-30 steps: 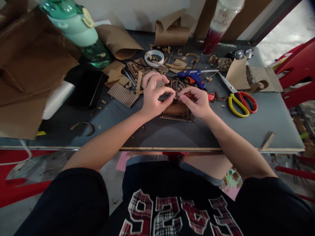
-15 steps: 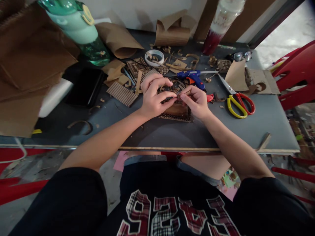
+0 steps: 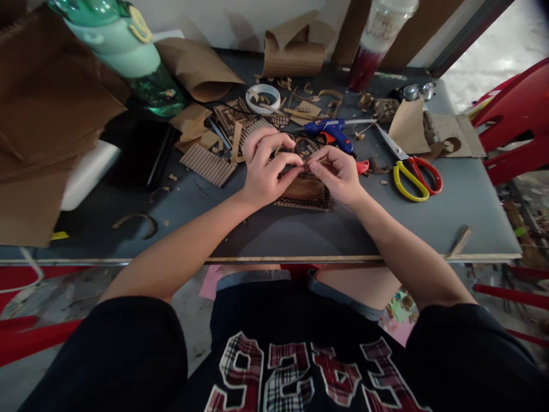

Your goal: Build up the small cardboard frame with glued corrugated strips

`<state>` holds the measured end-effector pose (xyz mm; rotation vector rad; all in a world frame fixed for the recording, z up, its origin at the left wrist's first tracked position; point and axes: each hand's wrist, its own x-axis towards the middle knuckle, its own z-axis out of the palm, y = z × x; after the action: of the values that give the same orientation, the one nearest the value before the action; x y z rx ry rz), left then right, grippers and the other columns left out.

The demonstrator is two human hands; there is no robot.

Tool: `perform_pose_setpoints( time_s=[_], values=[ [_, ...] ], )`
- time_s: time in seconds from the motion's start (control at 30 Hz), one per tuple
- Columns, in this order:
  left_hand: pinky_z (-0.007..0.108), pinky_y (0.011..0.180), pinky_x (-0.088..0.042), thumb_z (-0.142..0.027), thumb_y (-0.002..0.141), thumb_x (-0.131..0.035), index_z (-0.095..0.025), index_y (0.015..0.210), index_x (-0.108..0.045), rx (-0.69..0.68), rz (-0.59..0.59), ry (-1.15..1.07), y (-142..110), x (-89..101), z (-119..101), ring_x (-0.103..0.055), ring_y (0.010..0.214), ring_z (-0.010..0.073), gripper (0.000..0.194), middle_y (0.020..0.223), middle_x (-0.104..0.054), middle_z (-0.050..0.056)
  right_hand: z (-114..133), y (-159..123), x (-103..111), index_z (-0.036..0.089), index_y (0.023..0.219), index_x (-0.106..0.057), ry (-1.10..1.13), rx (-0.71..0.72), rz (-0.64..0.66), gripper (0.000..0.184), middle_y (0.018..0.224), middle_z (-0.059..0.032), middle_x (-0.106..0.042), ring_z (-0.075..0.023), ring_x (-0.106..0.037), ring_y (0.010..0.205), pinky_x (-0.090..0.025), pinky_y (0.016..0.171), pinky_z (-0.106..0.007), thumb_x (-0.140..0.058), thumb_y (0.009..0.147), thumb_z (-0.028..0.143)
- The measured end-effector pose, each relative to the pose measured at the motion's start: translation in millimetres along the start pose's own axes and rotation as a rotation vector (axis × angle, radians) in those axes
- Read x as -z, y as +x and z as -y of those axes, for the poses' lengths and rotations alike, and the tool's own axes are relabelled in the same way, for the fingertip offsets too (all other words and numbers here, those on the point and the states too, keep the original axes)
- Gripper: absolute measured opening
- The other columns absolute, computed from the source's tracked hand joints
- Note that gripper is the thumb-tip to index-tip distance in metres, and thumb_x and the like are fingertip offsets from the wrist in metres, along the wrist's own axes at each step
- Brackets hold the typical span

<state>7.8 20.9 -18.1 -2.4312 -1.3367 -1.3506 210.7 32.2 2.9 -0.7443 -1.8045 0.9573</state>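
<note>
While both hands meet just above centre frame, the work appears part-way along. Left hand (image 3: 266, 176): thumb and forefinger pinched together at a tiny dark-brown piece, probably cardboard (image 3: 306, 165); other fingers raised and curled. Right hand (image 3: 341, 178): thumb and forefinger pinching the same piece from its other side; its exact shape is too small to make out. Directly below, at centre, a dark-brown rectangular corrugated-cardboard panel (image 3: 302, 201) lies flat on the grey worktop (image 3: 274, 237). Done, as judged: ridged edging stands along the panel's near and right sides, around a smoother brown middle. Far side hidden behind the fingers; cannot tell how complete it is there. Left over: the tiny piece, in the fingers and not laid down; whether it touches the panel is unclear. Cut scraps suggest much trimming done: a tan ridged cardboard rectangle (image 3: 208, 164) left of centre, a curled brown strip (image 3: 151, 226) at lower left. Blue glue gun (image 3: 339, 137) right of upper centre and steel scissors with yellow and red handles (image 3: 410, 181) at right, both lying out of hand.
</note>
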Motion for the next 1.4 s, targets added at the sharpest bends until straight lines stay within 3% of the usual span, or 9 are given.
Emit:
perform_pose_setpoints(
  time_s=[0.23, 0.37, 0.5, 0.6, 0.73, 0.83, 0.97, 1.2, 1.4],
  values=[
    [0.057, 0.113, -0.037, -0.055, 0.097, -0.052, -0.025, 0.088, -0.066, -0.036, 0.035, -0.03, 1.1, -3.4, 5.3, -0.051, 0.129, 0.0337, 0.034, 0.116, -0.065, 0.01, 0.0, -1.2, 0.5, 0.021, 0.087, -0.067, -0.049, 0.04, 0.021, 0.039, 0.078, 0.0004, -0.067, -0.0101, -0.06, 0.068, -0.05, 0.063, -0.023, -0.064, 0.09, 0.06],
    [0.056, 0.112, -0.038, -0.057, 0.1, -0.044, -0.026, 0.093, -0.063, -0.036, 0.023, -0.037, 1.3, -2.8, 4.9, -0.051, 0.129, 0.0319, 0.037, 0.117, -0.063, 0.011, 1.3, -1.1, 1.7, 0.023, 0.089, -0.068, -0.054, 0.107, 0.034, 0.031, 0.09, -0.0021, -0.074, -0.0168, -0.071, 0.095, -0.057, 0.088, -0.032, -0.064, 0.093, 0.053],
    [0.053, 0.106, -0.045, -0.063, 0.098, -0.045, -0.027, 0.117, -0.056, 0.107, -0.113, -0.108, 1.7, -5.5, 11.0, -0.055, 0.124, 0.0305, 0.042, 0.118, -0.06, 0.011, -0.2, 0.4, 3.3, 0.024, 0.091, -0.071, -0.084, 0.182, -0.051, 0.025, 0.092, -0.0022, -0.076, -0.0201, -0.07, 0.114, -0.054, 0.105, -0.04, -0.065, 0.094, 0.048],
    [0.044, 0.09, -0.053, -0.07, 0.093, -0.049, -0.029, 0.134, -0.047, 0.245, -0.162, -0.24, 3.2, -11.5, 17.3, -0.064, 0.106, 0.0258, 0.058, 0.121, -0.059, 0.011, -3.8, 1.7, 3.8, 0.026, 0.093, -0.071, -0.083, 0.169, -0.096, 0.027, 0.095, -0.0023, -0.076, -0.0202, -0.069, 0.114, -0.054, 0.106, -0.041, -0.064, 0.094, 0.052],
    [0.03, 0.069, -0.055, -0.072, 0.094, -0.045, -0.029, 0.131, -0.052, 0.304, -0.065, -0.422, 3.4, -18.7, 15.2, -0.068, 0.083, 0.0157, 0.057, 0.114, -0.066, 0.009, -7.1, 2.1, 2.3, 0.026, 0.095, -0.07, -0.039, 0.214, -0.086, 0.022, 0.097, -0.0022, -0.076, -0.0184, -0.071, 0.107, -0.055, 0.104, -0.04, -0.063, 0.095, 0.048],
    [0.026, 0.06, -0.054, -0.07, 0.098, -0.039, -0.027, 0.13, -0.056, 0.336, -0.01, -0.514, 0.9, -21.2, 6.2, -0.067, 0.073, 0.0127, 0.056, 0.106, -0.072, 0.008, -6.3, 1.8, 2.0, 0.027, 0.096, -0.071, -0.08, 0.265, -0.039, 0.017, 0.104, -0.0033, -0.077, -0.0191, -0.072, 0.106, -0.057, 0.099, -0.039, -0.062, 0.097, 0.041],
    [0.026, 0.055, -0.055, -0.065, 0.098, -0.046, -0.026, 0.124, -0.062, 0.368, -0.03, -0.586, -1.0, -21.1, -3.3, -0.063, 0.059, 0.01, 0.049, 0.101, -0.074, 0.006, -4.3, 2.4, 4.2, 0.028, 0.092, -0.073, -0.31, 0.308, 0.019, 0.019, 0.116, -0.0045, -0.075, -0.024, -0.07, 0.111, -0.055, 0.103, -0.047, -0.061, 0.095, 0.042],
    [0.031, 0.074, -0.058, -0.058, 0.099, -0.052, -0.027, 0.116, -0.071, 0.217, -0.119, -0.326, 6.3, -0.3, -6.9, -0.07, 0.081, 0.0153, 0.04, 0.102, -0.075, 0.004, -2.3, -0.1, 7.1, 0.028, 0.115, -0.07, -0.437, 0.307, 0.05, 0.038, 0.141, -0.01, -0.059, -0.0361, -0.053, 0.136, -0.042, 0.116, -0.06, -0.067, 0.088, 0.054],
    [0.033, 0.085, -0.052, -0.041, 0.105, -0.046, -0.027, 0.122, -0.071, -0.033, -0.066, -0.04, 5.1, 8.4, -7.5, -0.07, 0.095, 0.0166, 0.033, 0.103, -0.074, 0.005, 1.3, -3.5, 1.0, 0.027, 0.107, -0.073, -0.468, 0.275, -0.081, 0.034, 0.134, -0.01, -0.061, -0.0348, -0.056, 0.131, -0.048, 0.11, -0.059, -0.06, 0.093, 0.056]
  ],
)
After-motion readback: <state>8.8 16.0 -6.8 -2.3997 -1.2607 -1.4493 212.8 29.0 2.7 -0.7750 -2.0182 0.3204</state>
